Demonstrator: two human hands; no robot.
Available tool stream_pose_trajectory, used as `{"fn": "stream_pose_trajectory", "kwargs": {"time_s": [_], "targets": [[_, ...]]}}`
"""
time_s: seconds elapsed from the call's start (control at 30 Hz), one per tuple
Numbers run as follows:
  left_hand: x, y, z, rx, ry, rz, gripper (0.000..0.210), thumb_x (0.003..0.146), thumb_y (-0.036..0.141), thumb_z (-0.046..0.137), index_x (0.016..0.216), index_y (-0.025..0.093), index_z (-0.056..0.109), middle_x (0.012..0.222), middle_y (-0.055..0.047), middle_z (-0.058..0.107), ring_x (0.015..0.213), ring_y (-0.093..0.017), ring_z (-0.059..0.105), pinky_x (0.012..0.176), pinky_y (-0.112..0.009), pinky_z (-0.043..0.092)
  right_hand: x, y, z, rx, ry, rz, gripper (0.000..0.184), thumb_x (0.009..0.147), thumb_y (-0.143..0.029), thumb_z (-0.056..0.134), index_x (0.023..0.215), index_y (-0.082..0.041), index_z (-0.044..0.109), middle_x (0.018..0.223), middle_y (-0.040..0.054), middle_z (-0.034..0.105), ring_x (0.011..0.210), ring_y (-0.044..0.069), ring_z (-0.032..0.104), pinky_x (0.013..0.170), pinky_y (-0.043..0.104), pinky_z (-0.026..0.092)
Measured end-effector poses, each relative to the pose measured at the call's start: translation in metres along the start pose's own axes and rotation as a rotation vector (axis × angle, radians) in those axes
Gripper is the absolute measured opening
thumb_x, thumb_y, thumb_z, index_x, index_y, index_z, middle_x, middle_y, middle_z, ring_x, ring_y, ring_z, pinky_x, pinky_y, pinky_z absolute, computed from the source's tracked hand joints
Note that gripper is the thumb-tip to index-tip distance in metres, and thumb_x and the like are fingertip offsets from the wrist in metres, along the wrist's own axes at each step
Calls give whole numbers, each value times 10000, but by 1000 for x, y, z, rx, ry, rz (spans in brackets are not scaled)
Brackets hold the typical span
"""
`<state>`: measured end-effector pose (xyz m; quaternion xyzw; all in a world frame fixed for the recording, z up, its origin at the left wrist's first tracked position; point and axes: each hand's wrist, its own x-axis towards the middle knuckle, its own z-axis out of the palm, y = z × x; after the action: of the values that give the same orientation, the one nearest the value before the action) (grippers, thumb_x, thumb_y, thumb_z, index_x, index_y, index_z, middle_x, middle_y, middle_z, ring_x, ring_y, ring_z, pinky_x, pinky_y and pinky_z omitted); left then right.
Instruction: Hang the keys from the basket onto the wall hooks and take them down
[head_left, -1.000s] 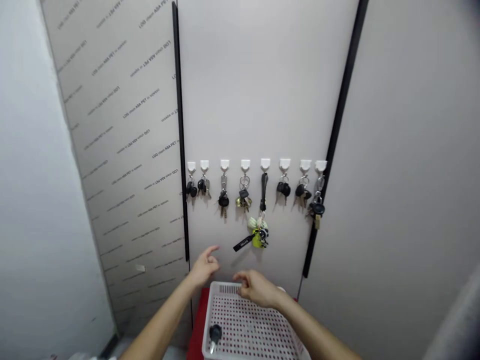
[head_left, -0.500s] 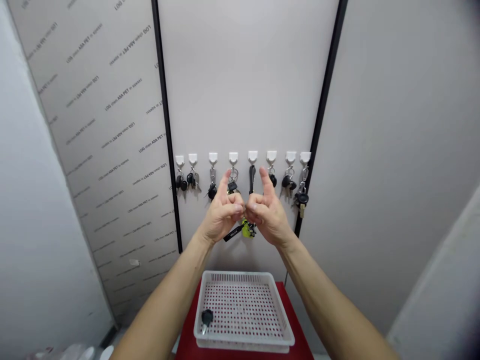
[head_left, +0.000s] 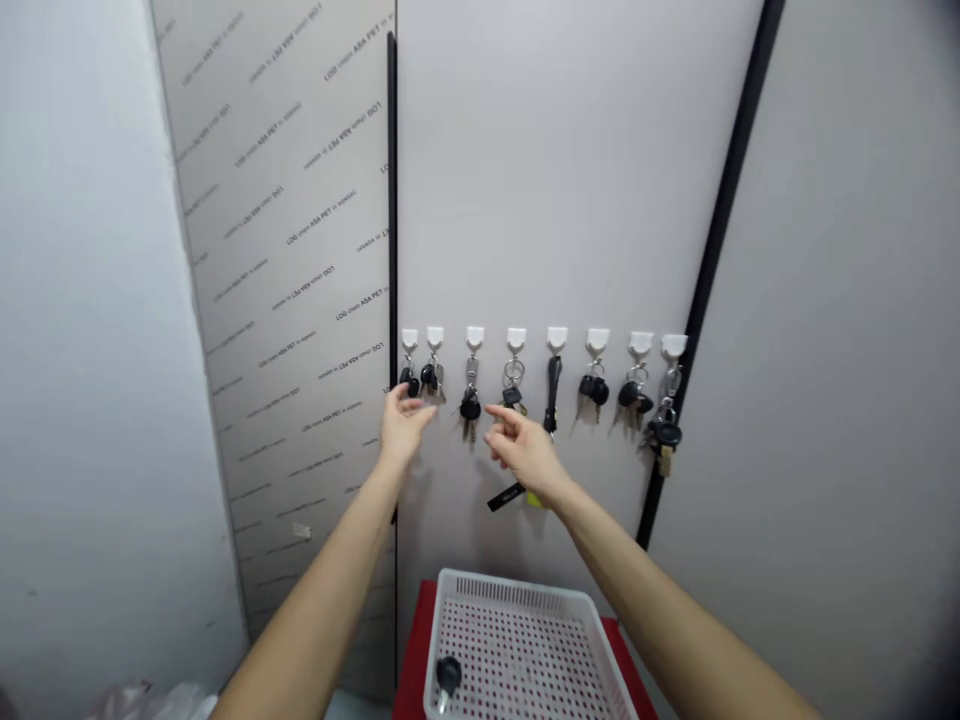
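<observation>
My left hand (head_left: 403,425) is raised at the leftmost bunch of keys (head_left: 409,380), its fingers apart; whether it touches them I cannot tell. A second key bunch (head_left: 432,377) hangs just above its thumb. My right hand (head_left: 525,450) has its fingers apart, with the index finger pointing left beside a bunch of keys on a metal clip (head_left: 470,405). Behind that hand, a keyring with a black-headed key (head_left: 512,394) is partly covered. A black tag (head_left: 505,497) sticks out below it. A long black strap (head_left: 553,392) hangs to the right.
White hooks (head_left: 598,341) run in a row across the pale wall panel, with more keys (head_left: 635,397) and a keyring with a small padlock (head_left: 665,460) at the right. Below, a white perforated basket (head_left: 517,590) holds one black-headed key (head_left: 448,672) on a red surface (head_left: 420,640).
My hands have moved apart: the left one went to the leftmost keys, and the right one turned its fingers leftward. Both index fingers pointed up before. The view has shifted left.
</observation>
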<state>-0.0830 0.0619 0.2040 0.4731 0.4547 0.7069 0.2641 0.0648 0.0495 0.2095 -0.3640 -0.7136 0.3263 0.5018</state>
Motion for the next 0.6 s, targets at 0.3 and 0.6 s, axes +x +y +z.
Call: {"fn": "stream_pose_trajectory", "kwargs": {"time_s": [0.3, 0.6], "targets": [[56, -3, -6, 616, 96, 94, 213, 617, 299, 426, 748, 167, 530, 698, -50, 577, 661, -156, 517, 558, -238, 356, 77, -21, 61, -578, 237, 15, 427, 622, -329, 450, 1025, -190, 420, 828, 58, 565, 706, 149, 523, 627, 262, 381], [78, 33, -38, 524, 106, 100, 266, 618, 362, 370, 559, 158, 530, 466, -1, 515, 437, -104, 470, 442, -197, 312, 102, -60, 53, -765, 293, -77, 297, 704, -289, 292, 835, -182, 536, 770, 57, 587, 747, 146, 517, 639, 236, 368]]}}
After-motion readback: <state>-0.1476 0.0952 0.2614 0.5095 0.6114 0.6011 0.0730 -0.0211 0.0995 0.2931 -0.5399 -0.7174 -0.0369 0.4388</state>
